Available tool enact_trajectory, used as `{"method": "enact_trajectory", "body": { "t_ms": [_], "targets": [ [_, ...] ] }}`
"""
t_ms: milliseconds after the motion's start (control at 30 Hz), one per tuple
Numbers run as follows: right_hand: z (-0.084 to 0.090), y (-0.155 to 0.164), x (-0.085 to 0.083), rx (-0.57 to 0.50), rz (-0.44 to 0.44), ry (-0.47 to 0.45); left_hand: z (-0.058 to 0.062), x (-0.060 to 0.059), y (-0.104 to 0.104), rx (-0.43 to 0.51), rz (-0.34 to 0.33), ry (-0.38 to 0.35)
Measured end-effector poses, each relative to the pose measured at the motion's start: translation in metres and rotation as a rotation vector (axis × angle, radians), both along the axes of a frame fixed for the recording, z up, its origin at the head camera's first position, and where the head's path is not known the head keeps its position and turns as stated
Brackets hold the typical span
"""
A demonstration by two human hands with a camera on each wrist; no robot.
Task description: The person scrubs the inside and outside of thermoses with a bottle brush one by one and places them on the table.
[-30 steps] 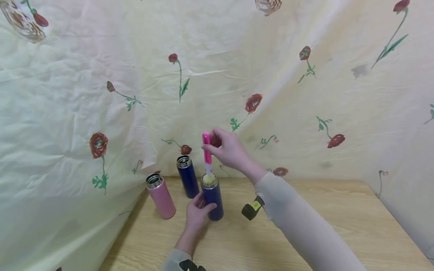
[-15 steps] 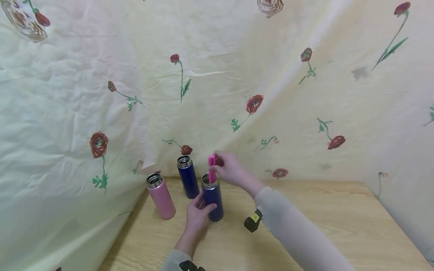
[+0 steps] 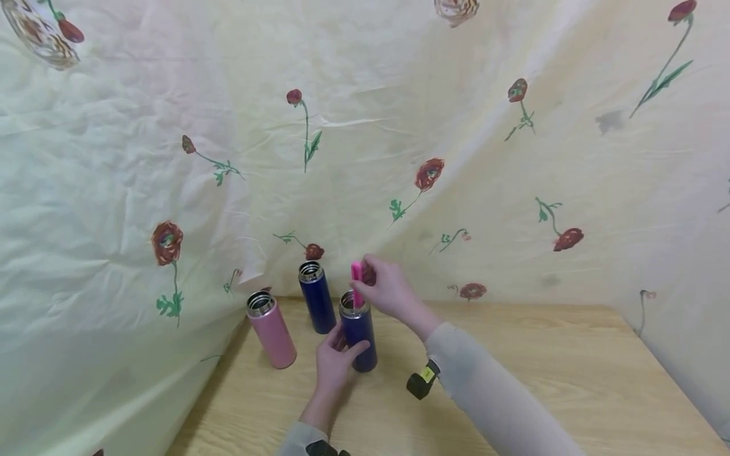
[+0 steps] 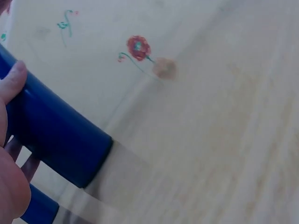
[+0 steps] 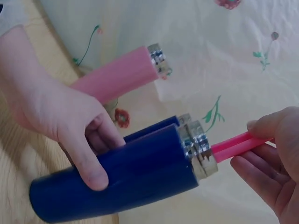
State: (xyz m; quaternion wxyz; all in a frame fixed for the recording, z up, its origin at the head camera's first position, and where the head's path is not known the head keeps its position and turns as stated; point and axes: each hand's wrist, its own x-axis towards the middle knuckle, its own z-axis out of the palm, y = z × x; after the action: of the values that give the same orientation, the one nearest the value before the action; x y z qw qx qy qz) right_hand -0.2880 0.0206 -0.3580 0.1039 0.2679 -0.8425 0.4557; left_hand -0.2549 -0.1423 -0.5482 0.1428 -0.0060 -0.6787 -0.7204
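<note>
Brush (image 3: 357, 283) stands handle-up in the mouth of the near blue flask (image 3: 359, 335), which is upright on the counter (image 3: 542, 380) just in front of a second blue flask (image 3: 317, 305); only the pink handle shows above the steel rim, the head being hidden inside. The right hand (image 3: 384, 288) pinches the top of that handle between thumb and fingertips, and the left hand (image 3: 333, 364) is wrapped around the flask's lower body, thumb across the front, as the right wrist view (image 5: 60, 116) shows plainly. To scrub well, it seems best to keep the handle in line with the flask's axis so it does not lever against the narrow rim, to work it in straight strokes with a twist, and to keep the left grip low and firm so the tall, slim body does not tip. The flask is a smooth, matt, dark blue cylinder with a threaded, shiny metal neck; the handle is a slender, glossy, flattened plastic rod, likely slippery if wet. A pink flask (image 3: 270, 329) of the same shape stands open to the left, apart from the blue pair. The counter is pale wood grain, and a creased cream cloth (image 3: 171, 158) printed with red flowers hangs behind.
</note>
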Motion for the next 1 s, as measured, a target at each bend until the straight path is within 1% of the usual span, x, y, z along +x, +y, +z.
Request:
{"method": "enact_trajectory", "body": {
  "t_ms": [100, 167, 267, 333, 467, 600, 733, 867, 1000],
  "targets": [
    [-0.001, 0.006, 0.004, -0.056, 0.028, -0.043, 0.006, 0.000, 0.002, -0.041, 0.029, 0.028],
    [-0.002, 0.013, 0.009, -0.106, 0.032, -0.090, 0.009, 0.000, 0.003, -0.056, 0.033, 0.037],
    [-0.007, 0.026, 0.019, -0.180, 0.010, -0.153, 0.011, 0.004, 0.003, -0.075, 0.044, 0.036],
    [-0.013, 0.037, 0.026, -0.226, -0.010, -0.169, 0.012, 0.006, 0.004, -0.089, 0.047, 0.043],
    [-0.030, 0.057, 0.043, -0.320, -0.064, -0.162, 0.017, 0.011, 0.007, -0.139, 0.046, 0.109],
    [-0.046, 0.071, 0.060, -0.445, -0.104, -0.144, 0.020, 0.014, 0.011, -0.197, 0.024, 0.181],
    [-0.058, 0.079, 0.073, -0.574, -0.144, -0.121, 0.023, 0.015, 0.015, -0.264, -0.003, 0.225],
    [-0.066, 0.088, 0.079, -0.649, -0.197, -0.134, 0.027, 0.018, 0.020, -0.301, -0.035, 0.270],
    [-0.069, 0.097, 0.086, -0.675, -0.223, -0.141, 0.027, 0.020, 0.023, -0.330, -0.054, 0.316]
  ]
}}
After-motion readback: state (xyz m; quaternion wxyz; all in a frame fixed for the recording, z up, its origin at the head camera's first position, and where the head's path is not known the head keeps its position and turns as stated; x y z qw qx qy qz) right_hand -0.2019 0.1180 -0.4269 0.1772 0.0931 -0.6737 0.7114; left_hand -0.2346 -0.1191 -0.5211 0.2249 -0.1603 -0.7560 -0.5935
